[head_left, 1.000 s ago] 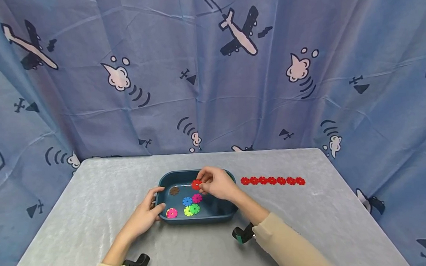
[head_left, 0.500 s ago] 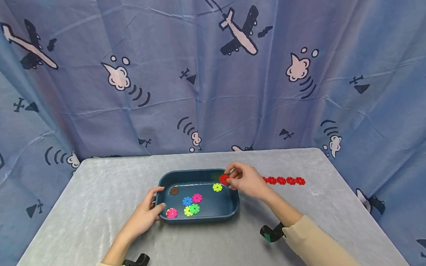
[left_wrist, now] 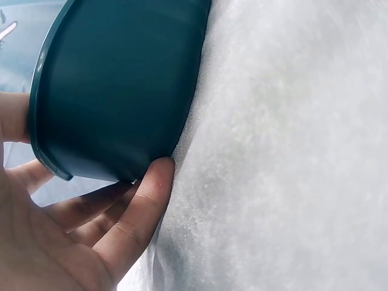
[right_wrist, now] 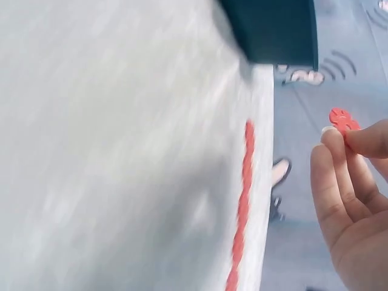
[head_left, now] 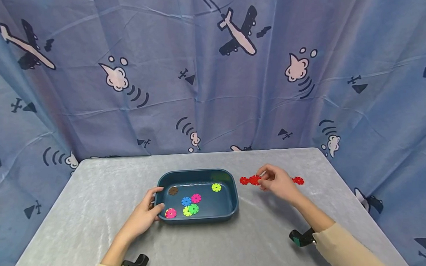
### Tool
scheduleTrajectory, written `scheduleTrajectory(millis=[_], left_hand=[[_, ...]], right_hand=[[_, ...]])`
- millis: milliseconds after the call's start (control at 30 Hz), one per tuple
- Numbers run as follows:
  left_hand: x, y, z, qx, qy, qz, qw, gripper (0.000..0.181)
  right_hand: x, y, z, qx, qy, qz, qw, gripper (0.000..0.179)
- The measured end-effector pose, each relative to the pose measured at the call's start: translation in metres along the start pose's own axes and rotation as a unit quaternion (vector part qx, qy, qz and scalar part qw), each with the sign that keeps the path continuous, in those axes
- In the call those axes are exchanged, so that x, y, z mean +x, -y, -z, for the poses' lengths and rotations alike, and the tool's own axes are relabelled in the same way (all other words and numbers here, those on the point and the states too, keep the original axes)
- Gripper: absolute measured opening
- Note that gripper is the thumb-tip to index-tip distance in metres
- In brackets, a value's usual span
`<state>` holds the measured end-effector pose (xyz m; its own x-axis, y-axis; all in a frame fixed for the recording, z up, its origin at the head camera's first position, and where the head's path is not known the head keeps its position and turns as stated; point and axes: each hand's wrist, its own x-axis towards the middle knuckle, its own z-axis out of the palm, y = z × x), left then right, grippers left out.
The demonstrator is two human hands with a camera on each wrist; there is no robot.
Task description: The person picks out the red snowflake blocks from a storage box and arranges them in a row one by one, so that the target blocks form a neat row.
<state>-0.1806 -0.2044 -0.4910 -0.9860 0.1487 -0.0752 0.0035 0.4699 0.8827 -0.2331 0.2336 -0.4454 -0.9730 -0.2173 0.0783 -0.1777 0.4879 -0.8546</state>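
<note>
My left hand (head_left: pixel 141 215) grips the left end of a dark teal tray (head_left: pixel 219 218), its thumb and a finger over the rim. In the left wrist view more fingers (left_wrist: pixel 136 221) lie against the outer wall, low down. Between thumb and fingertips, my right hand (head_left: pixel 281 186) pinches a red notched plastic disc (right_wrist: pixel 341 117), held above the table right of the tray. Below it runs a row of red discs (head_left: pixel 298 180), partly hidden by that hand. Inside the tray lie loose discs: a brown one (head_left: pixel 173 191), a blue one (head_left: pixel 186 201), pink, green and yellow ones.
A light grey cloth covers the table (head_left: pixel 203 253). Behind it hangs a blue curtain (head_left: pixel 210 88) printed with planes. Each wrist carries a black camera mount (head_left: pixel 136 265).
My right hand has lifted the red disc out of the tray and carried it right, over the red row. A yellow disc in the tray has come into sight. The left hand stays put.
</note>
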Motion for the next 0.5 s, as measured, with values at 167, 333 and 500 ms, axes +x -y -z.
scheduleTrajectory(millis=[167, 333, 500], left_hand=[[0.000, 0.000, 0.000, 0.000, 0.000, 0.001, 1.0000, 0.053], [0.000, -0.001, 0.000, 0.003, 0.000, 0.001, 1.0000, 0.053], [-0.001, -0.001, -0.001, 0.001, 0.000, 0.004, 1.0000, 0.053]], right_hand=[[-0.008, -0.017, 0.025, 0.011, -0.017, -0.010, 0.9997, 0.020], [-0.017, -0.029, 0.046, 0.013, -0.047, -0.010, 0.9988, 0.022], [-0.022, -0.040, 0.063, -0.001, -0.082, -0.021, 0.9964, 0.025]])
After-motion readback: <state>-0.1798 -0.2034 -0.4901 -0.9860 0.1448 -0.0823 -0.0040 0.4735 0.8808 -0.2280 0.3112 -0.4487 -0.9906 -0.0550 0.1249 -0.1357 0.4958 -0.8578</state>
